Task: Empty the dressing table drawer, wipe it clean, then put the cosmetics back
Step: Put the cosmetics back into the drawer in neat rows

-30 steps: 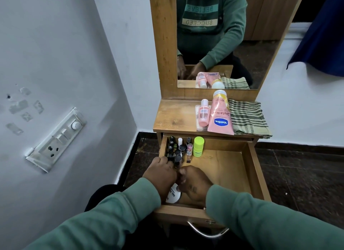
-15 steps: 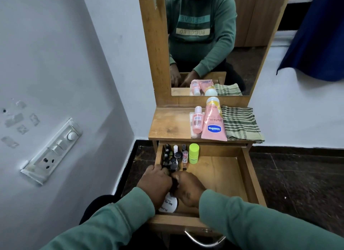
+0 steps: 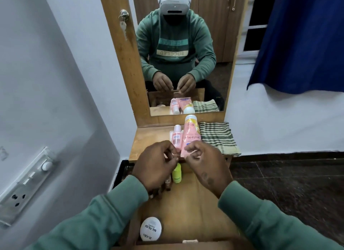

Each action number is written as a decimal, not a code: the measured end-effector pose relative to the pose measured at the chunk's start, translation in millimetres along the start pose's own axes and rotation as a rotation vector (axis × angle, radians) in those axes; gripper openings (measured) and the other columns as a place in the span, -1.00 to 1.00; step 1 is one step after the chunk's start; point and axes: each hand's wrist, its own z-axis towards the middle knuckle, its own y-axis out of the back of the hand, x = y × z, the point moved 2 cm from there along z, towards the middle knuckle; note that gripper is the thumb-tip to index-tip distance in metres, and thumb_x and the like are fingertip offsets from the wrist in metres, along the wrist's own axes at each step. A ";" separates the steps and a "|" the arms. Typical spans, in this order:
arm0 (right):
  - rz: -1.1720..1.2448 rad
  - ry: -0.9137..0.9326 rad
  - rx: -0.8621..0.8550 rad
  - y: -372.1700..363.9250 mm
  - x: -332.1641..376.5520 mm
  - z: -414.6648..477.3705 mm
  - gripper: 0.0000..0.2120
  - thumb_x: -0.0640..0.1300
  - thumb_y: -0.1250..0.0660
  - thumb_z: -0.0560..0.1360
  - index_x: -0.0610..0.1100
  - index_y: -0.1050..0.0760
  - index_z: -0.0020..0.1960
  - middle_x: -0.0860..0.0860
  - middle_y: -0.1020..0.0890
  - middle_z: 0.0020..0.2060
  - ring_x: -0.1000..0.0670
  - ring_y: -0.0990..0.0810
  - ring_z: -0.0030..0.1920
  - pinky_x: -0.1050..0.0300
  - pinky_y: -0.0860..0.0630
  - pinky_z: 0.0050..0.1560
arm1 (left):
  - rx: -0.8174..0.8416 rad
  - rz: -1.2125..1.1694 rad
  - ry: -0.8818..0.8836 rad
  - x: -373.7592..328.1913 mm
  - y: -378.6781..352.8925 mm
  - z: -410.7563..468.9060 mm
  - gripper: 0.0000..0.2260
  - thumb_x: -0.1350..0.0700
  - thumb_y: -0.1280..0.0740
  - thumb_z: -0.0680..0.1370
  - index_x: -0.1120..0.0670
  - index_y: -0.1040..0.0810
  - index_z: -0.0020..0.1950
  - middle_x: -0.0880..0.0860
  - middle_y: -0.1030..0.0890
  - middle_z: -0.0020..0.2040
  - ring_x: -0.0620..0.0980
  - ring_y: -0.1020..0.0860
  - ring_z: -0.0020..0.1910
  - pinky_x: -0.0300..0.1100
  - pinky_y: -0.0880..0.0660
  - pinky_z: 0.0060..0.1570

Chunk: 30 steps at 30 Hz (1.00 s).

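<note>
Above the open wooden drawer (image 3: 195,212), my left hand (image 3: 156,166) and my right hand (image 3: 204,164) are raised close together. Between their fingertips they pinch a small pale item (image 3: 176,154); it is too small to identify. In the drawer, a white round nail polish remover jar (image 3: 150,229) lies near the front left. A lime green bottle (image 3: 176,173) and some small dark bottles (image 3: 167,184) stand at the back, partly hidden by my left hand. On the tabletop lie a pink Vaseline tube (image 3: 190,136) and a small pink bottle (image 3: 176,136).
A green striped cloth (image 3: 217,138) lies folded on the right of the tabletop. The mirror (image 3: 186,63) stands behind it. A white wall with a switch board (image 3: 28,184) is close on the left. A blue curtain (image 3: 297,35) hangs at the right, above dark floor tiles.
Both hands have risen out of the drawer's front left with a small item pinched between them. The view has tilted up and closer, and the white jar is now uncovered.
</note>
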 end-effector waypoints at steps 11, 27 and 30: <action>-0.008 -0.208 -0.142 15.9 -45.8 19.8 -0.81 -0.01 -0.52 0.47 0.05 -0.53 0.00 0.12 -0.67 -0.07 0.10 -0.65 -0.07 0.07 -0.66 -0.17 | -0.179 -0.270 0.369 -3.2 -72.2 9.6 -0.78 -0.02 -0.46 0.54 -0.05 -0.41 -0.03 -0.09 -0.64 -0.06 -0.11 -0.61 -0.14 -0.14 -0.53 -0.34; 0.695 -0.497 -0.140 10.0 -52.9 20.7 -0.76 -0.36 -0.54 0.42 -0.16 -0.63 0.03 -0.10 -0.75 -0.13 -0.01 -0.76 -0.13 0.12 -0.66 -0.21 | -0.333 -0.024 0.164 -21.5 -77.7 21.6 -0.86 0.08 -0.43 0.53 -0.04 -0.47 -0.05 -0.02 -0.56 -0.01 -0.02 -0.57 -0.04 0.00 -0.63 -0.08; 0.748 -0.520 -0.137 12.5 -53.7 19.4 -0.77 -0.36 -0.53 0.43 -0.16 -0.64 0.03 -0.08 -0.75 -0.14 -0.01 -0.76 -0.15 0.12 -0.67 -0.21 | -0.356 0.051 0.073 -30.5 -63.2 47.2 -0.87 0.09 -0.43 0.54 -0.05 -0.49 -0.03 -0.04 -0.57 -0.01 -0.03 -0.54 -0.07 -0.05 -0.61 -0.15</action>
